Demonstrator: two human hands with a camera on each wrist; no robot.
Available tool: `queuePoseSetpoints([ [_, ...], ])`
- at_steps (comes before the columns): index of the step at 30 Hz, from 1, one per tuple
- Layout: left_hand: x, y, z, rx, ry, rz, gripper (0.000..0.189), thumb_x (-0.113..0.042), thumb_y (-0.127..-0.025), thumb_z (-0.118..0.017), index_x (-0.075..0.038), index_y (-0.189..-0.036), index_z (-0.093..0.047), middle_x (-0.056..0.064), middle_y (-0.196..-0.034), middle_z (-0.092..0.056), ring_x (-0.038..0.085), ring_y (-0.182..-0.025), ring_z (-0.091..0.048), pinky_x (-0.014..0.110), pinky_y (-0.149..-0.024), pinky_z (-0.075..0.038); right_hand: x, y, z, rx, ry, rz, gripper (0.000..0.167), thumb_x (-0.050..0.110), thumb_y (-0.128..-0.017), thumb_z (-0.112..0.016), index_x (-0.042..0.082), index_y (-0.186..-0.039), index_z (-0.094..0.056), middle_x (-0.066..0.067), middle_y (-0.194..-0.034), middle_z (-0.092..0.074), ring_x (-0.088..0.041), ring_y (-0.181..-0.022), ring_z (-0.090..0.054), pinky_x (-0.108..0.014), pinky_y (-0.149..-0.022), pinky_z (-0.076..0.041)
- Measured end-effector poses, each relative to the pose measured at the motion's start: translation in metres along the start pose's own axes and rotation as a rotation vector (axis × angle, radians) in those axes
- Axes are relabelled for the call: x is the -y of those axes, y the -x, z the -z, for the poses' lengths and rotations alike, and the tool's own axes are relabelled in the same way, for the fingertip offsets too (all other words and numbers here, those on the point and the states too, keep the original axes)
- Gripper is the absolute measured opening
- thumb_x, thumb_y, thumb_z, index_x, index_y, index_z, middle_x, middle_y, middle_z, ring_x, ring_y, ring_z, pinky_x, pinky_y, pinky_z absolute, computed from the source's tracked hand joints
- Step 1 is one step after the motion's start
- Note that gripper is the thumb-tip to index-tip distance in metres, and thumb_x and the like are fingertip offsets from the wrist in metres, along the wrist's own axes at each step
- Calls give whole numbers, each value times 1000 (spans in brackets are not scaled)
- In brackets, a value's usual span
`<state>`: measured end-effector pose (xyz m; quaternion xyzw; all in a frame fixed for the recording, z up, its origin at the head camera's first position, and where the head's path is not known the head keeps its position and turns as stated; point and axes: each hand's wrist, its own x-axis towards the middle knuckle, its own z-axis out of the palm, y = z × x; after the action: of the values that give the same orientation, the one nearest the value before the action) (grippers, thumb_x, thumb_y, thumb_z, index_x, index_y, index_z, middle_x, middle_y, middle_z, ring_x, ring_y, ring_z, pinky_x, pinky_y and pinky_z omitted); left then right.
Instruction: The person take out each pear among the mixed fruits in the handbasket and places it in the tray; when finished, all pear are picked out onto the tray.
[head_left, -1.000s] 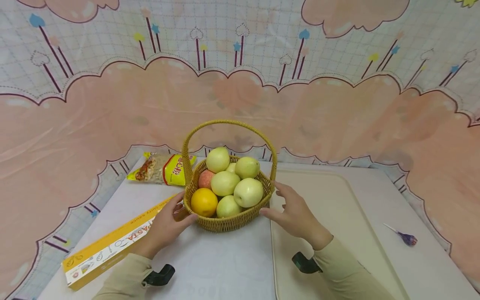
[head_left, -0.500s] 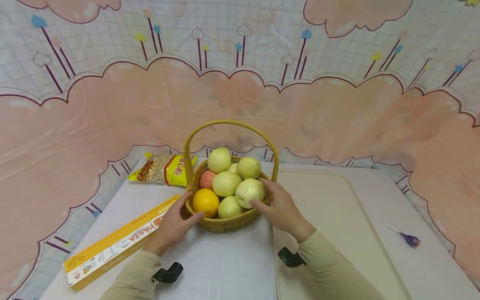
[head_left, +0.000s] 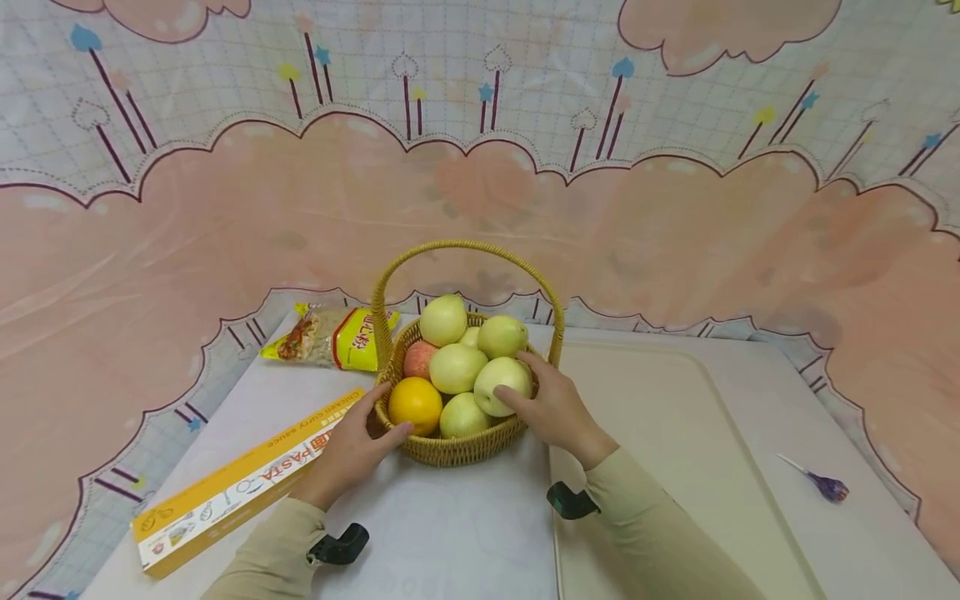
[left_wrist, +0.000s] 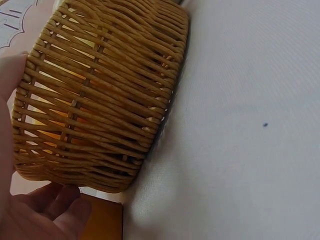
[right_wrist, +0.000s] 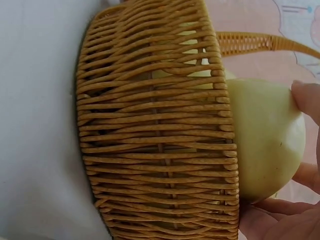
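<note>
"What's different?"

"The smooth, round, pale-green fruit (right_wrist: 262, 145) just inside the right rim of the golden woven wicker basket (head_left: 461, 454). A second ago the right hand (head_left: 558, 408) was against the basket's outer right side; now it's over the rim, thumb and fingers grasping that fruit."

"Lifted?"

"Not visibly — it sits in the basket."

"And the left hand (head_left: 348, 454)?"

"Gripping the basket's left rim, thumb beside the round, bright orange citrus fruit (head_left: 416, 407)."

"Meaning what for the work?"

"I'd judge it has passed from both hands on the basket to handling one fruit, the left hand bracing."

"And around the basket?"

"Nothing moved on the white surface (head_left: 450, 533) — long yellow-and-white pasta box (head_left: 232, 492) front-left of it, yellow-and-clear plastic food bag (head_left: 330, 337) left, flat cream tray (head_left: 645, 400) right."
</note>
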<state>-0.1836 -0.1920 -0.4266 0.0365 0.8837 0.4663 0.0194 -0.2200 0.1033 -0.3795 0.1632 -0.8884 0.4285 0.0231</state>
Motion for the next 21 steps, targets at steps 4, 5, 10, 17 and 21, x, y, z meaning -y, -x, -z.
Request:
queuePoseSetpoints([
  [4,0,0,0,2,0,4,85,-48,-93,-69,-8,-157,-29,22,-155,-34,37,-133,-44,56,-109,-37,3,-3,2,28,-19,-46,72,39,-94,-69,3,-150,-42,-20,-148,-47,-33,-124,-55,-50,-99,-49],
  [5,0,0,0,4,-1,6,85,-48,-93,-69,-8,-157,-29,22,-156,-33,37,-134,-42,56,-110,-36,3,-4,2,38,-22,-58,73,40,-93,-69,4,-151,-41,-19,-149,-46,-33,-124,-54,-50,-99,-49],
  [10,0,0,0,1,0,4,85,-47,-93,-69,-9,-157,-29,22,-156,-33,37,-135,-41,56,-111,-35,2,-8,5,78,-27,-90,80,43,-90,-73,8,-153,-38,-17,-149,-46,-31,-120,-56,-48,-97,-50],
  [17,2,-1,-1,0,-6,2,85,-49,-92,-69,-10,-157,-29,21,-157,-31,38,-137,-38,57,-112,-32,1,-8,5,72,-79,-109,92,39,-78,-84,9,-153,-39,-14,-147,-48,-29,-116,-57,-47,-94,-51],
  [21,3,-1,-1,4,-10,7,85,-49,-93,-68,-11,-157,-29,21,-159,-28,40,-143,-30,58,-114,-28,2,-6,4,64,-109,-31,92,34,-76,-87,6,-150,-42,-15,-151,-42,-31,-124,-50,-50,-101,-46],
])
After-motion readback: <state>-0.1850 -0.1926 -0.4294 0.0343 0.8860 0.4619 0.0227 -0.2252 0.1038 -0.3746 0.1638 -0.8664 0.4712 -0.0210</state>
